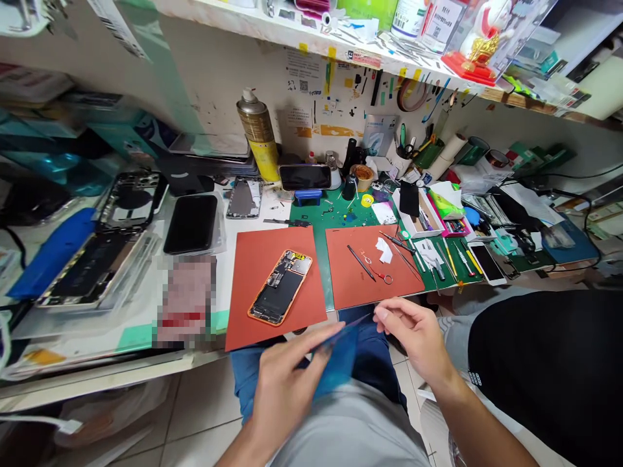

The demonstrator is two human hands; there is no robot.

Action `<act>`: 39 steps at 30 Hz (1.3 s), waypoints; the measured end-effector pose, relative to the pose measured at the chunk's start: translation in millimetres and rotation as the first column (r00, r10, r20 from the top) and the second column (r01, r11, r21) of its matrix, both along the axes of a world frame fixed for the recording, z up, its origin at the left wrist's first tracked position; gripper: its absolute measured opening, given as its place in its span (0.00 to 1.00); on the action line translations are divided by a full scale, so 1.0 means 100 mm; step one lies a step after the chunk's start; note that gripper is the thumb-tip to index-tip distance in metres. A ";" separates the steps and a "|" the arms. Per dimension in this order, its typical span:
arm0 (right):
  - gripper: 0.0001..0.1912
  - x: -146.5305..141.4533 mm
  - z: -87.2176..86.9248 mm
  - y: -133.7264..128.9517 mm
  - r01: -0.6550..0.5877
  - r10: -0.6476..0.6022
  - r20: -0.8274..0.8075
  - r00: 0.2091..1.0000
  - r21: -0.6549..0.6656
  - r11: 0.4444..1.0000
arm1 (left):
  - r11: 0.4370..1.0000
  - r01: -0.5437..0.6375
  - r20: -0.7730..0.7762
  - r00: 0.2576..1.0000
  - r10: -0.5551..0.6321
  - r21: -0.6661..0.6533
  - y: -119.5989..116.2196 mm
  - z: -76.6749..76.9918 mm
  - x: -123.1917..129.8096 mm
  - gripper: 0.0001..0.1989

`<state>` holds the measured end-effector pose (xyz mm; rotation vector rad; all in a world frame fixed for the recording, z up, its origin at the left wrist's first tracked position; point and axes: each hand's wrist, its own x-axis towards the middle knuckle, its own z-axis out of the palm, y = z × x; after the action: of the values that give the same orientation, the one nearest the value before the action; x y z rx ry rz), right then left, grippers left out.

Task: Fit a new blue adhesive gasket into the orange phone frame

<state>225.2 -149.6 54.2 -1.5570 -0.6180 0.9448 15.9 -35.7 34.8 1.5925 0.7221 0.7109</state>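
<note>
Head view: blue sheet [341, 364] over the lap, in the left hand [285, 373].
The left grip holds it between thumb and fingers; the right hand [413, 334] has a narrow grip beside its corner, whether holding it I cannot tell. On the worktop [318, 237], an opened phone [280, 292] lies on a red mat [246, 272].

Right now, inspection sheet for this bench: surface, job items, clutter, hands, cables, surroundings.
Surface: left red mat and right red mat, green mat between.
Job items: opened orange-framed phone on left red mat; translucent blue film in hand.
Clutter: slender tools and crumpled white paper on right red mat.
Hands: left hand grips film; right hand near its edge, contact unclear.
Cables: black cable far left, white plug lower left.
Surroundings: spray can behind, white figurine on shelf, person in black right.
</note>
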 end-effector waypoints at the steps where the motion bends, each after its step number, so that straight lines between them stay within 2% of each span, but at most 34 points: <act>1: 0.16 -0.01 0.01 -0.03 0.004 -0.004 -0.047 0.999 0.011 1.000 | 0.960 -0.016 0.046 0.999 0.003 0.281 -0.03 -0.01 -0.04 0.17; 2: 0.18 -0.02 0.04 -0.05 -0.012 0.014 -0.104 0.994 0.021 1.000 | 0.859 -0.008 0.060 0.998 -0.027 0.511 -0.06 -0.02 -0.07 0.25; 3: 0.19 -0.04 0.06 -0.07 -0.040 0.044 -0.164 0.985 0.030 0.999 | 0.735 0.009 0.050 0.997 -0.059 0.678 -0.08 -0.02 -0.10 0.29; 4: 0.19 -0.05 0.10 -0.09 -0.067 0.074 -0.219 0.973 0.038 0.997 | 0.615 0.038 0.021 0.996 -0.088 0.787 -0.10 -0.03 -0.12 0.31; 5: 0.19 -0.06 0.13 -0.10 -0.084 0.092 -0.264 0.960 0.042 0.996 | 0.535 0.072 -0.017 0.994 -0.107 0.842 -0.11 -0.03 -0.13 0.31; 6: 0.19 -0.07 0.17 -0.11 -0.085 0.095 -0.301 0.949 0.045 0.995 | 0.488 0.097 -0.047 0.992 -0.115 0.868 -0.12 -0.04 -0.13 0.30; 7: 0.18 -0.07 0.19 -0.11 -0.076 0.088 -0.330 0.940 0.046 0.996 | 0.466 0.115 -0.068 0.991 -0.116 0.877 -0.14 -0.05 -0.13 0.28; 11: 0.16 -0.07 0.23 -0.11 -0.024 0.038 -0.398 0.917 0.039 0.999 | 0.472 0.122 -0.087 0.992 -0.095 0.873 -0.19 -0.08 -0.10 0.29; 16: 0.17 -0.08 0.22 -0.08 -0.015 0.022 -0.407 0.913 0.022 1.000 | 0.476 0.100 -0.068 0.994 -0.085 0.874 -0.23 -0.11 -0.09 0.28; 22: 0.17 -0.10 0.24 -0.04 -0.017 0.024 -0.402 0.915 0.021 1.000 | 0.449 0.150 -0.097 0.985 -0.140 0.881 -0.18 -0.13 -0.11 0.27; 25: 0.17 -0.11 0.24 -0.03 -0.016 0.033 -0.402 0.915 0.044 0.999 | 0.439 0.085 -0.025 0.990 -0.142 0.894 -0.17 -0.17 -0.06 0.26; 28: 0.16 -0.13 0.23 -0.02 -0.020 0.047 -0.406 0.912 0.071 0.997 | 0.467 0.003 0.061 0.991 -0.121 0.884 -0.19 -0.19 0.01 0.27; 34: 0.14 -0.17 0.22 0.00 -0.028 0.061 -0.415 0.908 0.086 0.996 | 0.539 0.006 0.082 0.987 -0.140 0.842 -0.29 -0.24 0.09 0.34; 37: 0.14 -0.18 0.22 0.01 -0.025 0.059 -0.419 0.906 0.087 0.996 | 0.575 -0.051 0.131 0.987 -0.098 0.816 -0.34 -0.31 0.12 0.36; 39: 0.15 -0.18 0.21 0.00 -0.023 0.056 -0.416 0.908 0.083 0.996 | 0.580 -0.081 0.145 0.987 -0.064 0.811 -0.37 -0.34 0.12 0.38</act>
<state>206.7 -149.6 75.6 -1.2235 -0.3740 1.2286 28.2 -73.0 1.0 2.3339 0.2515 1.2905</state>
